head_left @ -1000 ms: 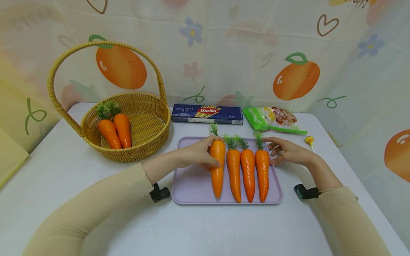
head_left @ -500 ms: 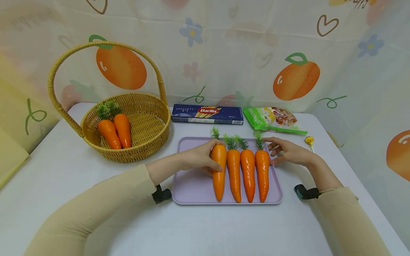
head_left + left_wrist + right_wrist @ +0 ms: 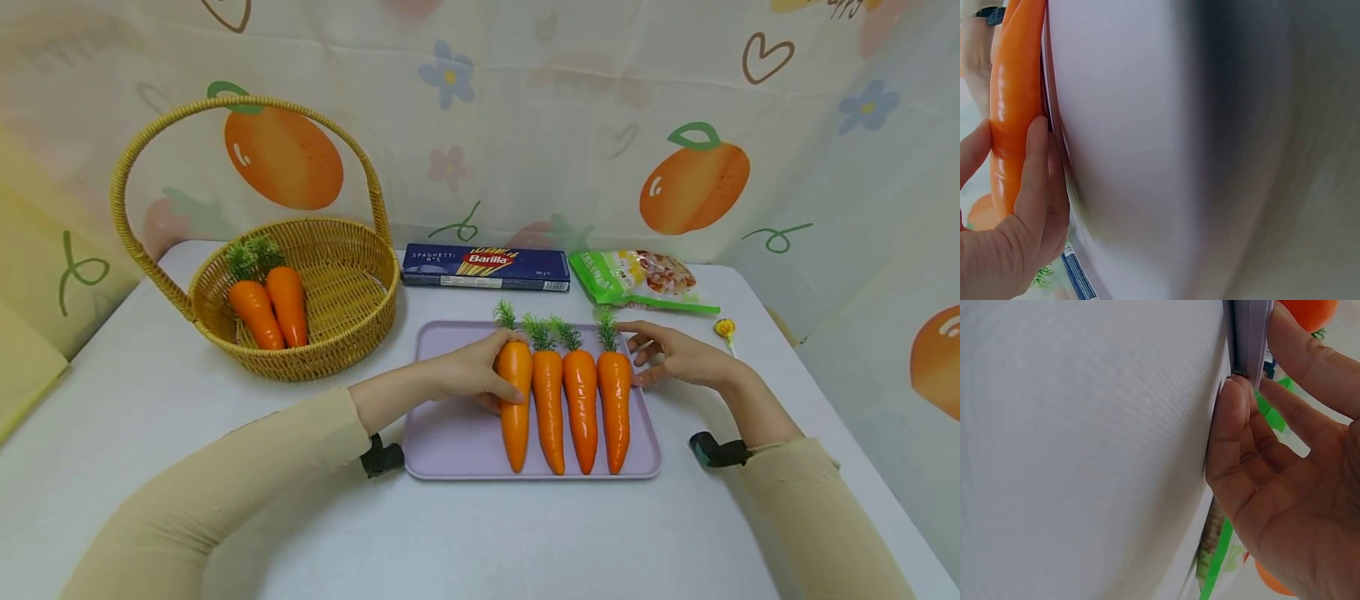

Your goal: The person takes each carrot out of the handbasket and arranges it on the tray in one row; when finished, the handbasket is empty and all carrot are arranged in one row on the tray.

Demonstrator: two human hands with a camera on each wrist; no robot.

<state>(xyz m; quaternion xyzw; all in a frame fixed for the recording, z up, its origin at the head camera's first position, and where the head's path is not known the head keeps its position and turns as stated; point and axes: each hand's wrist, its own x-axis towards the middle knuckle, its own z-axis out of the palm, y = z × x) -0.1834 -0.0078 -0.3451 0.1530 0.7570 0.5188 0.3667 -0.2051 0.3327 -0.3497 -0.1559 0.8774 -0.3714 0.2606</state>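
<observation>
My left hand (image 3: 476, 371) grips a toy carrot (image 3: 515, 408) between thumb and fingers, over the lilac tray (image 3: 450, 450). That carrot (image 3: 1015, 81) fills the left edge of the left wrist view, its tip away from the palm. To its right, three more toy carrots with green tops lie side by side: a near one (image 3: 550, 408), a middle one (image 3: 581, 408) and a far right one (image 3: 615, 408). At the tray's right edge, my right hand (image 3: 667, 357) holds the rim, thumb above and fingertips (image 3: 1233, 403) low against the side in the right wrist view.
A wicker basket (image 3: 352, 342) with a tall handle stands at the left, two carrots (image 3: 273, 308) inside. Behind the tray lie a blue spaghetti box (image 3: 486, 268) and a green food bag (image 3: 641, 282). A yellow lollipop (image 3: 724, 328) lies right of the hand.
My left hand has moved the gripped carrot slightly right and toward me, closer beside the neighbouring carrot. The right hand stays at the tray's edge.
</observation>
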